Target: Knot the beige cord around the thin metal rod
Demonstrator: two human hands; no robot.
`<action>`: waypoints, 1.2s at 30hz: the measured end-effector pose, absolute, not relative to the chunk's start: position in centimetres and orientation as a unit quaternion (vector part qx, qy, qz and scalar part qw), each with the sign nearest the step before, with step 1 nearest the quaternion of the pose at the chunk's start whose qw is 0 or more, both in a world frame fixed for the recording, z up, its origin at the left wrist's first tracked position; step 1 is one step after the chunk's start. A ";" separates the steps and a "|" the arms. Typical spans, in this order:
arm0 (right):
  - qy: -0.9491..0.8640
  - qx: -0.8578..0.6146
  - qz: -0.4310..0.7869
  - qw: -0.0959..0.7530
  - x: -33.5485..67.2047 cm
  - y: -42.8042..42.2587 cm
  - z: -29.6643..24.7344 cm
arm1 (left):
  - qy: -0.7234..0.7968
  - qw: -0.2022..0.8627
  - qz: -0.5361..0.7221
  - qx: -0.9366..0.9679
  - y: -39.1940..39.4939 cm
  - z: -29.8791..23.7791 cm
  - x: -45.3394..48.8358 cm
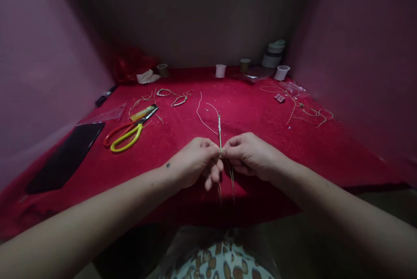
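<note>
My left hand [195, 161] and my right hand [248, 154] meet at the middle of the red table [276, 148], both pinched on a thin knotted cord braid [219, 127]. The braid runs away from my fingertips across the cloth, with pale loose strands curling off its far end. More loose strand ends hang down below my fingers over the table's front edge. My thumbs and forefingers are pressed together on the cord and the other fingers are curled.
Scissors [125, 133] with orange and yellow handles lie at the left beside a yellow packet [142, 112]. A black flat sheet [67, 157] sits at far left. Finished braids [178, 100], cord tangles [306, 109], small cups [220, 70] and tape rolls [273, 55] line the back.
</note>
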State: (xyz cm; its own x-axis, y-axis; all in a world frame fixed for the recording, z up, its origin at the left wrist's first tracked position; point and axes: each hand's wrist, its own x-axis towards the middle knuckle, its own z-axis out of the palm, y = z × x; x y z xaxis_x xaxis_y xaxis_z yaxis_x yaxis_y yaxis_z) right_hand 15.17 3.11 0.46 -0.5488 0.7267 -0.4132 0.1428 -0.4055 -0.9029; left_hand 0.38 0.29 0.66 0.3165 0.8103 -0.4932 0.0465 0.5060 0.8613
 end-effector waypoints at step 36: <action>-0.505 -0.418 0.727 0.204 15.4 3.3 0.1 | 0.506 0.741 0.245 0.367 1.7 1.8 -0.4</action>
State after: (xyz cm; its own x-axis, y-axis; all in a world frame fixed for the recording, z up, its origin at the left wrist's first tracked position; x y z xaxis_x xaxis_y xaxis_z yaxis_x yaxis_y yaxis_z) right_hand 15.38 3.32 0.10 -0.5666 0.7190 -0.4025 0.1259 -0.4072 -0.9046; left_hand -0.42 1.71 1.82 0.3670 0.7350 -0.5702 0.0082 0.6104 0.7920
